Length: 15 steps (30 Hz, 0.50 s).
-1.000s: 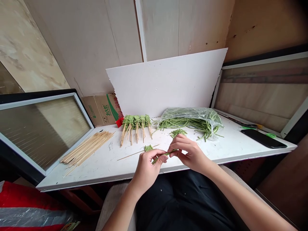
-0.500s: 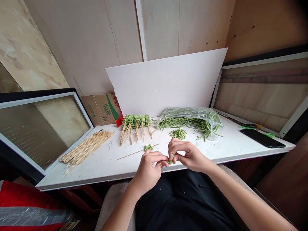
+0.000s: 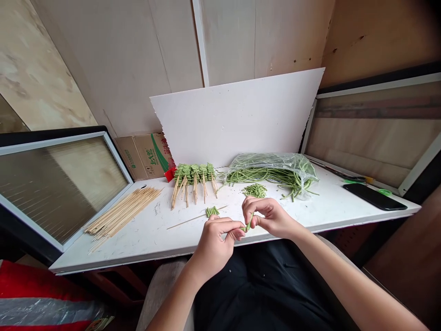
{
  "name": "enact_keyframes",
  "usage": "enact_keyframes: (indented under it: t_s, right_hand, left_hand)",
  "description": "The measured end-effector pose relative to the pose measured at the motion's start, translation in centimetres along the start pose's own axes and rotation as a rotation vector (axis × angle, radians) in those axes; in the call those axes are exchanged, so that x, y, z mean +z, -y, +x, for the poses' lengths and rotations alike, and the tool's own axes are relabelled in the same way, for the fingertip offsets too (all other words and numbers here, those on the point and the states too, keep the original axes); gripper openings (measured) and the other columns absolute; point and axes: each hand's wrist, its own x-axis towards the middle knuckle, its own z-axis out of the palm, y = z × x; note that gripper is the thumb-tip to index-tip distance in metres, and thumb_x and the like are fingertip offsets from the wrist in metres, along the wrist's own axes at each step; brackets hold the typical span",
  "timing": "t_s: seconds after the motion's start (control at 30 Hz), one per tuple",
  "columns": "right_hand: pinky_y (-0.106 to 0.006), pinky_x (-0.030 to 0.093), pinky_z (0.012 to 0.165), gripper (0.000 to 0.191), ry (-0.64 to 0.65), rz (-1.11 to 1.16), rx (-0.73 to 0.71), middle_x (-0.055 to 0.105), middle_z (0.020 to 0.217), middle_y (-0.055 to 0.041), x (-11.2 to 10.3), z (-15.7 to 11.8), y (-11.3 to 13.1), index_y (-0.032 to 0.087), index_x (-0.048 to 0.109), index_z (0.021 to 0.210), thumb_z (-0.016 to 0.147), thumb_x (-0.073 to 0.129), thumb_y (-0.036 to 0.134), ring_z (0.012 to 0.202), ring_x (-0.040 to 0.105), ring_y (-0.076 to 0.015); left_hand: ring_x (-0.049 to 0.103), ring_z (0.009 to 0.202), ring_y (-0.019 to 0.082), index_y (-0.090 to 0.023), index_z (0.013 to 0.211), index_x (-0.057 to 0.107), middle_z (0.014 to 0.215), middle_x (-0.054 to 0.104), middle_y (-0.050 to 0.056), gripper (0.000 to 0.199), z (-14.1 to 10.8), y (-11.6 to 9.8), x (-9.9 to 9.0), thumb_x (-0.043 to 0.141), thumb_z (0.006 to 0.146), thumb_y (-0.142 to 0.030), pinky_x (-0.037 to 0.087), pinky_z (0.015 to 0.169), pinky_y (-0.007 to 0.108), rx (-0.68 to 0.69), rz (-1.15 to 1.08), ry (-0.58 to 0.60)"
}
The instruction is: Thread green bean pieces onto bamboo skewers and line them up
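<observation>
The left hand (image 3: 215, 236) grasps one end of a green bean (image 3: 250, 221), pinching it between thumb and forefinger so that only a short bit shows past the fingertips, on their right side. The bean lies in the gap between the two hands, above the front edge of the table (image 3: 138, 248), and is bent sharply upward there; whether it has broken through at the bend cannot be told. The right hand (image 3: 267, 216) grasps the upright part, also in a pinch of thumb and fingers, and the two hands are near each other without clearly touching. Of the containers, the cardboard box (image 3: 144, 156) stands at the back left, and what is in it does not show. Farther right, at the back, a clear plastic bag (image 3: 272, 161) lies on its side with many long beans (image 3: 265, 175) in it, some sticking out at both ends. Across the table from the left there is a bundle of loose sticks (image 3: 122, 216), then several filled skewers (image 3: 195, 174) in a row, green parts to the back and bare ends forward. Nearer the left hand lies a single stick (image 3: 186, 221), with a short row of bean pieces (image 3: 212, 211) along it. Beyond the right hand is a small pile of cut beans (image 3: 254, 190), and at the far right a black phone (image 3: 375, 196) lies flat.
</observation>
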Motion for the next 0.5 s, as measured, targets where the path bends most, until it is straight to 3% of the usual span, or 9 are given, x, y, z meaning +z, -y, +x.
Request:
enact_keyframes:
  t_s: [0.17, 0.3, 0.4, 0.47, 0.5]
  right_hand:
    - [-0.032, 0.052, 0.074, 0.038, 0.058, -0.017, 0.021, 0.067, 0.074, -0.0058, 0.4, 0.1, -1.6, 0.017, 0.076, 0.078, 0.094, 0.075, 0.052, 0.077, 0.063, -0.0186]
    - [-0.03, 0.052, 0.068, 0.042, 0.079, 0.019, 0.099, 0.068, 0.076, -0.0059, -0.6, 0.1, -4.6, 0.015, 0.075, 0.08, 0.091, 0.076, 0.055, 0.072, 0.063, -0.0166]
    - [-0.027, 0.048, 0.059, 0.043, -0.119, -0.064, 0.181, 0.069, 0.076, -0.0056, -3.7, -0.6, -7.6, 0.015, 0.074, 0.082, 0.087, 0.079, 0.057, 0.066, 0.061, -0.0153]
    - [-0.027, 0.047, 0.058, 0.045, -0.293, -0.199, 0.227, 0.071, 0.079, -0.0072, -5.8, -1.3, -9.4, 0.015, 0.076, 0.087, 0.085, 0.079, 0.059, 0.068, 0.062, -0.017]
    - [-0.028, 0.048, 0.06, 0.044, -0.305, -0.293, 0.253, 0.073, 0.085, -0.0093, -6.6, -1.7, -10.2, 0.015, 0.078, 0.089, 0.086, 0.079, 0.059, 0.074, 0.064, -0.0194]
  left_hand:
    - [0.068, 0.072, 0.018, -0.024, 0.082, 0.08, 0.079, 0.08, 0.001, 0.026, 0.0, 0.6, 0.1, 0.064, 0.095, -0.008, 0.043, 0.09, 0.038, -0.058, 0.075, 0.07]
    - [0.068, 0.07, 0.018, -0.025, 0.076, 0.08, 0.075, 0.08, 0.001, 0.033, -0.2, 0.0, -0.6, 0.059, 0.094, -0.006, 0.046, 0.093, 0.04, -0.053, 0.053, 0.186]
    - [0.069, 0.074, 0.02, -0.024, 0.078, 0.082, 0.072, 0.079, 0.001, 0.031, -0.6, -1.5, -1.6, 0.06, 0.093, -0.008, 0.05, 0.093, 0.039, -0.066, -0.067, 0.288]
    - [0.07, 0.082, 0.022, -0.024, 0.085, 0.083, 0.076, 0.079, 0.004, 0.025, -0.7, -2.5, -2.0, 0.062, 0.096, -0.014, 0.053, 0.088, 0.036, -0.12, -0.105, 0.218]
    - [0.07, 0.081, 0.022, -0.023, 0.087, 0.083, 0.078, 0.079, 0.004, 0.023, -0.7, -2.8, -2.2, 0.064, 0.097, -0.017, 0.054, 0.084, 0.034, -0.137, -0.132, 0.191]
